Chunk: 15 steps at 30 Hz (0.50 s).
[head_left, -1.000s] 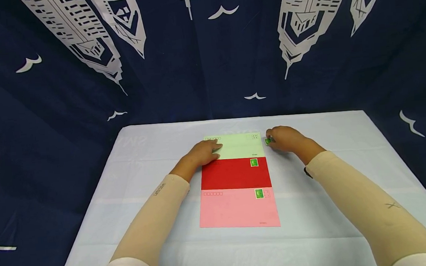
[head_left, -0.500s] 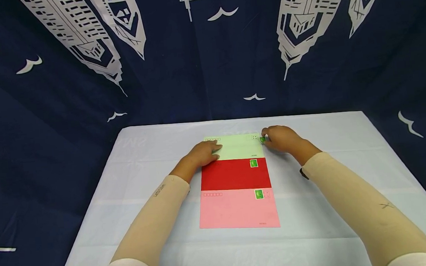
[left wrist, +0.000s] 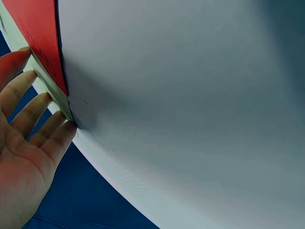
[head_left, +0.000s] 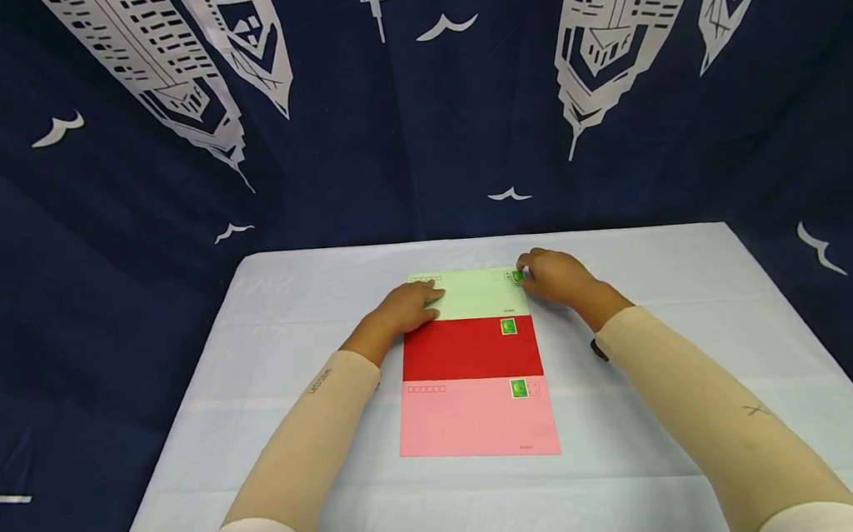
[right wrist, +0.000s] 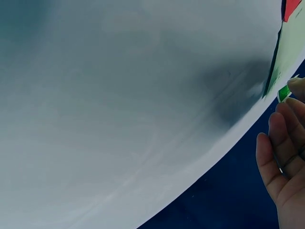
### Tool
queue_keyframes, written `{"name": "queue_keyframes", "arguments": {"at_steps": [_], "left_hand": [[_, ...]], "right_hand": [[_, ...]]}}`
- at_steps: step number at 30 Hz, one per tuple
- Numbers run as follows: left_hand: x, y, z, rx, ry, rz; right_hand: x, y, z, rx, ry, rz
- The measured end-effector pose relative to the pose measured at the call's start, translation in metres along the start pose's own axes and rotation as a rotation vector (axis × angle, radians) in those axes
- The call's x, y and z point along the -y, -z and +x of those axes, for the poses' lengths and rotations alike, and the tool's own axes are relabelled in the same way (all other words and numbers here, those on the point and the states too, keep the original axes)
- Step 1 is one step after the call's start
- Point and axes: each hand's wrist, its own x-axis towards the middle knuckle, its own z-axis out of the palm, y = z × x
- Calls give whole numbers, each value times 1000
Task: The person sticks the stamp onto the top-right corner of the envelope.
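Note:
A pale green envelope (head_left: 474, 296) lies at the far end of a column of three, above a red envelope (head_left: 471, 350) and a pink envelope (head_left: 477, 429). My left hand (head_left: 404, 305) rests on the green envelope's left end, its fingertips pressing the paper; the left wrist view shows those fingers nearly straight. Between thumb and forefinger my right hand (head_left: 557, 277) pinches a small green postage stamp (right wrist: 284, 93), held over the green envelope's upper right corner. The red envelope bears a green stamp (head_left: 508, 326) at its upper right, and the pink one has another stamp (head_left: 519, 388).
A white cloth covers the table (head_left: 634, 417), whose far edge runs behind the envelopes. Beyond it hangs a dark blue curtain (head_left: 359, 179) printed with white buildings and birds.
My right hand has moved left with the stamp, from beside the green envelope to over its upper right corner. The left hand has stayed in place.

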Motion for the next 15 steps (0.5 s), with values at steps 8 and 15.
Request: {"name": "queue_keyframes", "arguments": {"at_steps": [8,15], "left_hand": [[1,-1,0,-2,3,-4],[0,1,-1,3,-5,1]], "right_hand": [[4,-2,3,-4,24,-12],[8,-4,8,-14,42,-25]]}}
